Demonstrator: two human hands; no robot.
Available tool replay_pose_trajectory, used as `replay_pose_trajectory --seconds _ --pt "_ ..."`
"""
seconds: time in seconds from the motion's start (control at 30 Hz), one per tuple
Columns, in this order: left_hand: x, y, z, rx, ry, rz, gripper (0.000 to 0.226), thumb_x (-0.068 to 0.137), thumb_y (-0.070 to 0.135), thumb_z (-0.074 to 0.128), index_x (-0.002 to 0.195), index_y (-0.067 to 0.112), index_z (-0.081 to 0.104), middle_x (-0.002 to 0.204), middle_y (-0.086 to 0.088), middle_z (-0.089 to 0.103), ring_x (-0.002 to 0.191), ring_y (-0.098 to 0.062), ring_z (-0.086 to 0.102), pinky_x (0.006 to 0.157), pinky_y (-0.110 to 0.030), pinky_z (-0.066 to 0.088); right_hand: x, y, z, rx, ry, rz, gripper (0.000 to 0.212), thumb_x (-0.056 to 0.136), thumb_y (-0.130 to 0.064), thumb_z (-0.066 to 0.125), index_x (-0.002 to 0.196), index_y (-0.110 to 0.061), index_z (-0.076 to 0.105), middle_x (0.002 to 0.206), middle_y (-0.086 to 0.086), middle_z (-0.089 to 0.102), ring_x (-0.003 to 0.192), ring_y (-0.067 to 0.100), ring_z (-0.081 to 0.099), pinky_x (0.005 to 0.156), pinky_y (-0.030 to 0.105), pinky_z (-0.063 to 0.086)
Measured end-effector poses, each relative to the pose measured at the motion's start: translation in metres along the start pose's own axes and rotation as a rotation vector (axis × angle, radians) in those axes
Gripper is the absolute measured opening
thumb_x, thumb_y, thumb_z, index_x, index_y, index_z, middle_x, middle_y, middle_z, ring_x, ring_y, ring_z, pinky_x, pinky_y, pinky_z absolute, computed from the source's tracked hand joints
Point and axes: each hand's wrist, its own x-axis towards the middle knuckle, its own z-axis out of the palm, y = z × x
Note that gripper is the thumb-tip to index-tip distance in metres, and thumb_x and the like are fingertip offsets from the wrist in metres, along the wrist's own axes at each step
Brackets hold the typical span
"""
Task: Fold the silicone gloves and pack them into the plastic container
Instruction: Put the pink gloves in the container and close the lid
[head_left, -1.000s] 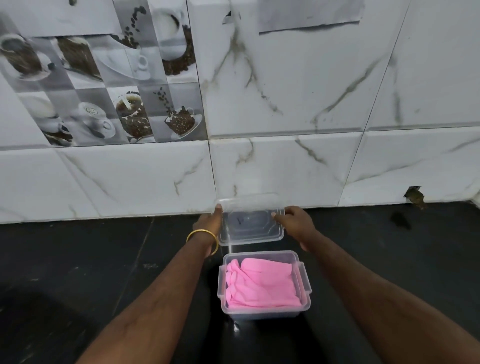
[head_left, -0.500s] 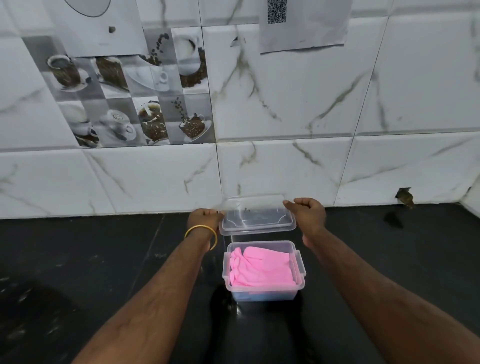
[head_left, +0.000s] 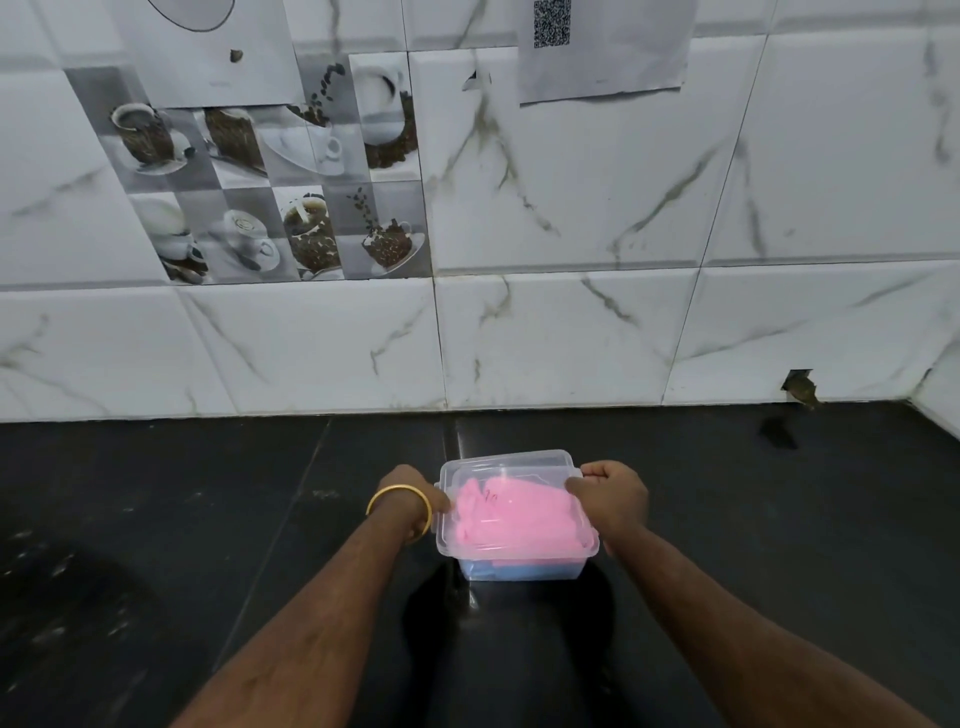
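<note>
The clear lid, held up behind the box half a second ago, now lies over the plastic container between the 2 hands. The left hand and right hand each pinch a lid end. The pink silicone gloves sit folded inside, on the table. Probably not clipped yet; the latches are hard to make out.

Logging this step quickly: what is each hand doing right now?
Left hand: closed on the lid, left edge.
Right hand: closed on the lid's right edge.
</note>
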Motion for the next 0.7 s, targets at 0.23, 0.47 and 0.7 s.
replay_pose_trajectory --seconds 0.23,0.47,0.7 --pt "-0.015 0.002 0.005 0.092 -0.009 0.029 0.037 0.071 0.022 0.082 0.095 -0.004 0.073 0.091 -0.019 0.075 0.084 -0.031 0.073 0.081 -0.040 0.060 0.000 0.011 0.000 -0.032 0.019 0.032 0.013 0.071 -0.014 0.075 0.072 -0.023 0.066 0.076 -0.004 0.068 0.070 0.012 0.064 0.057 0.030 0.058" --pt "-0.011 0.007 0.009 0.186 0.012 0.050 0.036 0.078 0.027 0.078 0.103 0.001 0.072 0.097 -0.014 0.074 0.082 -0.024 0.068 0.074 -0.031 0.054 0.004 0.019 0.000 0.000 0.024 0.064 0.011 0.074 -0.012 0.074 0.078 -0.019 0.067 0.085 0.002 0.069 0.077 0.016 0.064 0.074 0.042 0.061" --pt "-0.011 -0.005 0.033 0.428 0.048 0.239 0.091 0.084 0.065 0.050 0.151 0.009 0.024 0.156 -0.017 0.027 0.138 -0.036 0.036 0.111 -0.046 0.034 -0.006 0.018 0.003 -0.307 0.012 -0.151 0.056 0.086 -0.027 0.063 0.137 -0.011 0.047 0.137 0.014 0.049 0.118 0.031 0.055 0.099 0.043 0.048"
